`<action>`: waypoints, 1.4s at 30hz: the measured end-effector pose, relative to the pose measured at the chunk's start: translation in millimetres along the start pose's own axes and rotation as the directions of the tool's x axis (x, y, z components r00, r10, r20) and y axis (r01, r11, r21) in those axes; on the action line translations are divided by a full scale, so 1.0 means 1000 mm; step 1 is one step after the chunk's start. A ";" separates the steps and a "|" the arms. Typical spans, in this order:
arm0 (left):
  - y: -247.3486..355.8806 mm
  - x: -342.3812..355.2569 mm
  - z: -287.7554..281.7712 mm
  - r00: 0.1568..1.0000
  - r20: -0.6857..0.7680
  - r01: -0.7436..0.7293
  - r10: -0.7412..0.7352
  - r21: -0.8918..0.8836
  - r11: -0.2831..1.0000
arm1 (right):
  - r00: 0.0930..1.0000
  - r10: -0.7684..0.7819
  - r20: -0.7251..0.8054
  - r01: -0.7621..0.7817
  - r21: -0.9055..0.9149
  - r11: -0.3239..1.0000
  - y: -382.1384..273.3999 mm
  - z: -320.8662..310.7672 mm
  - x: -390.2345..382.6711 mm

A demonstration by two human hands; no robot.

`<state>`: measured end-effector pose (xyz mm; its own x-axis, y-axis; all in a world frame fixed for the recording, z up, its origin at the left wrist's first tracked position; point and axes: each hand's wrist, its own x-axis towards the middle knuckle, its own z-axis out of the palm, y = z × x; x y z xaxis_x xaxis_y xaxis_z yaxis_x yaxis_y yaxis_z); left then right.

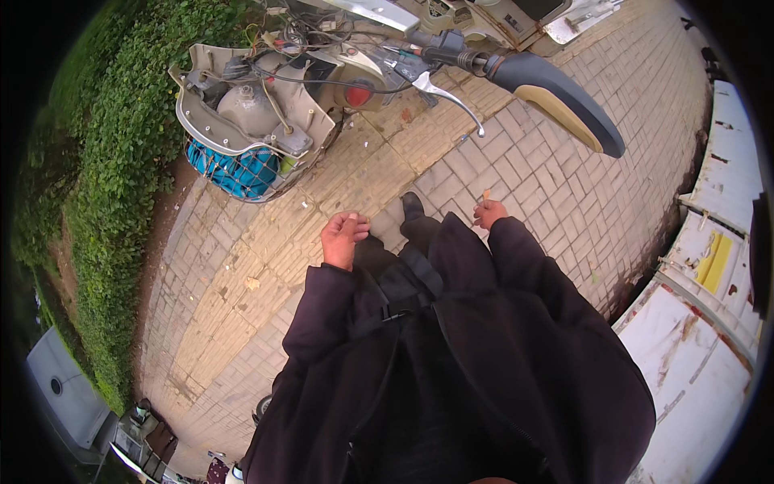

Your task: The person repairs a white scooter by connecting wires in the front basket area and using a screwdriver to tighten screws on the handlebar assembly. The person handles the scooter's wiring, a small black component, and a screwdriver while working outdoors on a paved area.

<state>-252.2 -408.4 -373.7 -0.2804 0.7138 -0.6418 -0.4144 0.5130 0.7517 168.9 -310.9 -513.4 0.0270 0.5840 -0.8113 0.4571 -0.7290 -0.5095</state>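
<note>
My left hand (345,239) hangs in front of my waist with its fingers curled in and pressed together. Whatever it pinches, if anything, is too small to make out. To the right, my right hand (488,214) is closed too, and a small tan sliver (486,194) shows at its fingertips, its kind unclear. Both hands are apart from the scooter ahead. Its opened front panel (253,109) tilts over a wire basket (256,194) holding a blue bag (230,168). Loose wires (294,36) spill out above. A silver brake lever (451,98) sticks out beside a dark mirror (556,93).
A green hedge (109,185) runs along the left. Brick paving (556,185) lies underfoot, with a yellowish strip (242,306). Rusty white panels (685,347) stand at right. My shoe (412,206) is just ahead. A grey vehicle part (64,387) shows at lower left.
</note>
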 end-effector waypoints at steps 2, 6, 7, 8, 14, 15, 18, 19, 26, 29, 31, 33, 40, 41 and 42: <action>-0.004 -0.002 0.020 1.000 0.011 0.011 -0.011 0.020 1.000 | 0.999 -0.044 0.014 0.044 0.024 0.999 0.003 -0.011 0.009; -0.005 -0.001 0.040 0.999 0.035 -0.004 0.001 0.094 0.996 | 0.999 -0.039 0.019 0.037 0.103 0.994 0.009 -0.028 0.019; -0.003 0.001 0.042 0.999 0.046 -0.016 0.011 0.104 0.994 | 1.000 0.010 -0.005 -0.009 0.111 0.994 0.011 -0.032 0.017; -0.002 0.003 0.044 0.998 0.059 -0.021 0.016 0.094 0.995 | 0.999 -0.039 0.009 0.038 0.110 0.993 0.013 -0.035 0.015; 0.003 0.027 0.065 0.991 0.133 -0.044 0.027 0.126 0.991 | 0.992 -0.066 -0.106 0.073 0.059 0.996 0.012 -0.057 -0.004; 0.002 0.031 0.070 0.990 0.140 -0.038 0.020 0.121 0.992 | 0.992 -0.070 -0.102 0.075 0.055 0.996 0.007 -0.062 -0.002; 0.002 0.035 0.088 0.992 0.127 -0.009 -0.008 0.134 0.991 | 0.987 -0.122 -0.105 0.138 0.158 0.978 -0.017 -0.081 0.013; 0.002 0.034 0.096 0.992 0.129 -0.015 -0.002 0.129 0.992 | 0.987 -0.145 -0.066 0.157 0.225 0.962 -0.029 -0.089 0.022; -0.011 0.049 0.149 0.994 0.003 -0.110 0.111 0.151 0.982 | 0.976 -0.215 0.029 0.210 0.120 0.970 -0.123 -0.123 0.121; -0.030 0.065 0.195 0.987 -0.159 -0.054 0.014 -0.251 0.967 | 0.931 -0.311 0.191 0.328 -0.062 0.943 -0.162 -0.133 0.172; -0.037 0.065 0.228 0.951 -0.290 0.107 -0.110 -0.027 0.994 | 0.911 -0.321 0.259 0.365 -0.145 0.920 -0.180 -0.135 0.194; -0.047 0.056 0.272 0.960 -0.267 0.074 -0.089 -0.067 0.995 | 0.887 -0.340 0.313 0.396 -0.135 0.908 -0.196 -0.140 0.212; -0.065 0.068 0.366 0.980 -0.193 0.018 -0.043 -0.132 0.991 | 0.785 -0.529 0.322 0.619 -0.377 0.689 -0.246 -0.151 0.276; -0.071 0.074 0.369 0.979 -0.201 0.013 -0.043 -0.151 0.989 | 0.750 -0.574 0.329 0.661 -0.416 0.625 -0.258 -0.148 0.291; -0.079 0.073 0.369 0.975 -0.219 0.009 -0.045 -0.162 0.987 | 0.718 -0.602 0.349 0.692 -0.449 0.565 -0.262 -0.146 0.301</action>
<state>79.9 -220.7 -423.4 -0.4441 0.5683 -0.6927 -0.5520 0.4354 0.7111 186.5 107.9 -582.1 -0.5664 0.7336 -0.3756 0.6763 0.1532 -0.7205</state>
